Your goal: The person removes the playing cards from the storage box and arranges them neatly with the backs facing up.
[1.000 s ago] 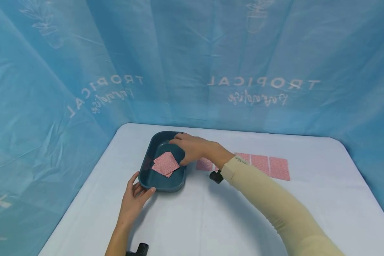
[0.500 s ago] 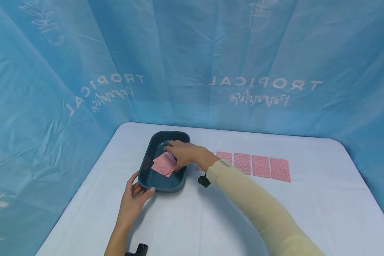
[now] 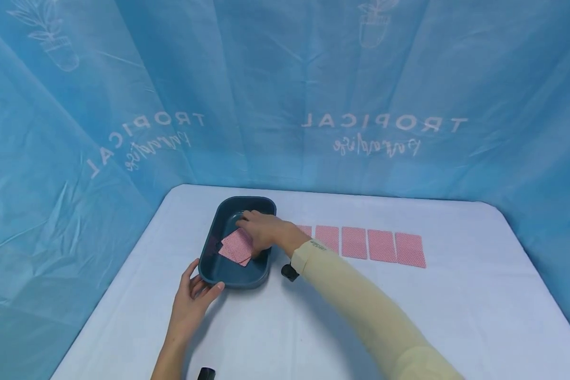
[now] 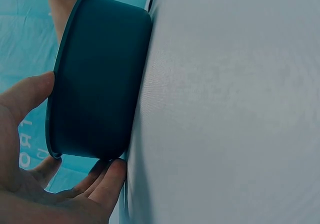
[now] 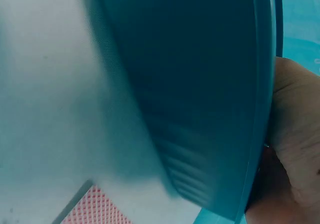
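Note:
A dark teal plastic tub point(image 3: 235, 285) stands on the table at left. My left hand point(image 3: 190, 303) holds its near left corner, the thumb at the rim; in the left wrist view that hand's fingers point(image 4: 107, 189) lie against the tub's outside. Inside the tub, several red-and-white patterned playing cards point(image 3: 235, 245) overlap in a loose pile. My right hand point(image 3: 263, 232) reaches over the right rim, bent down onto the pile's right side. Its fingertips are hidden at the cards, and in the right wrist view the tub's wall point(image 5: 195, 93) covers them.
Right of the tub, several more patterned cards point(image 3: 381, 246) lie side by side in a row on the white-covered table point(image 3: 361, 301). My right wrist covers part of the leftmost one. A blue printed curtain point(image 3: 275, 79) hangs behind and at the sides.
My right hand has moved left and down from the tub's right rim onto the card pile, covering its right part. The left hand stays at the tub's corner. The view has shifted slightly.

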`<state>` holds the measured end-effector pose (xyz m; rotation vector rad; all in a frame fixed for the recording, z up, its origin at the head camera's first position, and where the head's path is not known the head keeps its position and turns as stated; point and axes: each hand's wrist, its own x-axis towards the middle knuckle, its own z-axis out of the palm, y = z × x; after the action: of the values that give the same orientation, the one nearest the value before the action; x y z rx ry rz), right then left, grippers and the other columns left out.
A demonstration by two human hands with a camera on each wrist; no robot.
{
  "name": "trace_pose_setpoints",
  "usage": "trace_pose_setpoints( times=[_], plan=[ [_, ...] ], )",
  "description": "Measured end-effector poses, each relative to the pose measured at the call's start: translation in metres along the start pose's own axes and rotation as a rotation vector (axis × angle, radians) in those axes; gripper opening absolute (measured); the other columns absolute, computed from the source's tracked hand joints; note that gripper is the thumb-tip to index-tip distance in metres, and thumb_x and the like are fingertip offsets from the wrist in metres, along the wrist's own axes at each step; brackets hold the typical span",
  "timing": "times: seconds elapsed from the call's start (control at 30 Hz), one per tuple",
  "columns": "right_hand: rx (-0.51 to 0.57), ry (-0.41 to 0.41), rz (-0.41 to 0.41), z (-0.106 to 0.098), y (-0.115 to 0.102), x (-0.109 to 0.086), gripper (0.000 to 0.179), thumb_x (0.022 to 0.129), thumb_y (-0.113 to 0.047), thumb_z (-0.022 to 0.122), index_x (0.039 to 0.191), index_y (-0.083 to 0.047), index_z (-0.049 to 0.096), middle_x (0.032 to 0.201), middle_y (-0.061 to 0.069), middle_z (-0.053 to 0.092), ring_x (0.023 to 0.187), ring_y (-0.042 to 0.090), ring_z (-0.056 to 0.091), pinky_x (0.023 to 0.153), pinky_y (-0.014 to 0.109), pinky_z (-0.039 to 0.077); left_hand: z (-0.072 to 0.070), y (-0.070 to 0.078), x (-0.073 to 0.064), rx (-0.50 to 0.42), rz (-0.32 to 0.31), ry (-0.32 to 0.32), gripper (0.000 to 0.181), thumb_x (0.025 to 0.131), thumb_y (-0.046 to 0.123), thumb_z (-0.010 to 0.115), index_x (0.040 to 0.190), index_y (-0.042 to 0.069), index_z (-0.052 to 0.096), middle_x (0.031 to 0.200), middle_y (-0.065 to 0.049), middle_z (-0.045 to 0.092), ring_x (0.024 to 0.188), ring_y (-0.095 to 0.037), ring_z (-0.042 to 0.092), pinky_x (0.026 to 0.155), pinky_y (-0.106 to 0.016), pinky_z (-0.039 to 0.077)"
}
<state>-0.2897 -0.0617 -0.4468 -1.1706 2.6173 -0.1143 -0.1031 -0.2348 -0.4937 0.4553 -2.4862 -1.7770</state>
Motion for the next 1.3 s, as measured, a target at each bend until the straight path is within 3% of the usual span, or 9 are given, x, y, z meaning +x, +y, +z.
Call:
trace_pose_setpoints(
  times=[0.33, 0.5, 0.67, 0.9, 1.13, 1.3],
  plan=[
    [-0.036, -0.058, 0.015, 0.002, -0.005, 0.008, 0.095, 0.07, -0.041, 0.085, 0.148, -0.019, 0.036, 0.148, -0.001, 0.034, 0.134, 0.017, 0.028, 0.106, 0.038, 0.036, 0.001, 0.001, 0.0, 0.007, -0.02, 0.002, 0.091, 0.084, 0.038, 0.075, 0.153, 0.027, 0.017, 0.144, -0.018, 0.04, 0.128, -0.032, 0.045, 0.097, -0.041, 0.042],
    [-0.037, -0.069, 0.0, 0.002, -0.007, 0.007, 0.082, 0.071, -0.041, 0.084, 0.141, -0.02, 0.048, 0.133, -0.003, 0.047, 0.12, 0.015, 0.04, 0.1, 0.037, 0.042, -0.001, 0.001, -0.001, -0.016, -0.019, -0.005, 0.092, 0.084, 0.036, 0.075, 0.154, 0.027, 0.017, 0.144, -0.017, 0.04, 0.128, -0.029, 0.046, 0.099, -0.039, 0.041],
    [-0.026, -0.062, -0.001, 0.0, -0.008, 0.006, 0.077, 0.07, -0.041, 0.085, 0.137, -0.019, 0.054, 0.125, -0.003, 0.05, 0.111, 0.014, 0.045, 0.095, 0.035, 0.045, -0.002, 0.0, -0.002, -0.023, -0.02, -0.004, 0.091, 0.084, 0.035, 0.076, 0.153, 0.027, 0.018, 0.143, -0.015, 0.041, 0.128, -0.026, 0.046, 0.1, -0.037, 0.04],
    [-0.019, -0.092, -0.009, 0.0, -0.013, 0.006, 0.085, 0.073, -0.034, 0.084, 0.145, -0.018, 0.042, 0.141, -0.002, 0.042, 0.126, 0.015, 0.038, 0.102, 0.035, 0.04, 0.0, 0.0, -0.001, -0.021, -0.033, -0.003, 0.092, 0.083, 0.038, 0.076, 0.153, 0.028, 0.018, 0.144, -0.016, 0.04, 0.128, -0.028, 0.046, 0.099, -0.038, 0.041],
    [0.01, -0.103, -0.033, 0.001, -0.015, 0.008, 0.079, 0.074, -0.028, 0.085, 0.142, -0.021, 0.047, 0.131, -0.005, 0.049, 0.111, 0.012, 0.045, 0.097, 0.031, 0.045, -0.001, -0.001, -0.002, -0.026, -0.023, -0.004, 0.092, 0.083, 0.038, 0.076, 0.153, 0.026, 0.018, 0.143, -0.017, 0.041, 0.128, -0.028, 0.046, 0.1, -0.038, 0.04],
    [0.025, -0.099, -0.031, -0.002, -0.011, 0.006, 0.08, 0.073, -0.032, 0.085, 0.143, -0.022, 0.046, 0.135, -0.004, 0.049, 0.114, 0.013, 0.046, 0.099, 0.034, 0.043, -0.001, -0.004, 0.001, -0.032, -0.007, -0.003, 0.09, 0.083, 0.038, 0.076, 0.152, 0.026, 0.021, 0.142, -0.013, 0.043, 0.126, -0.025, 0.048, 0.099, -0.037, 0.042]
  ],
)
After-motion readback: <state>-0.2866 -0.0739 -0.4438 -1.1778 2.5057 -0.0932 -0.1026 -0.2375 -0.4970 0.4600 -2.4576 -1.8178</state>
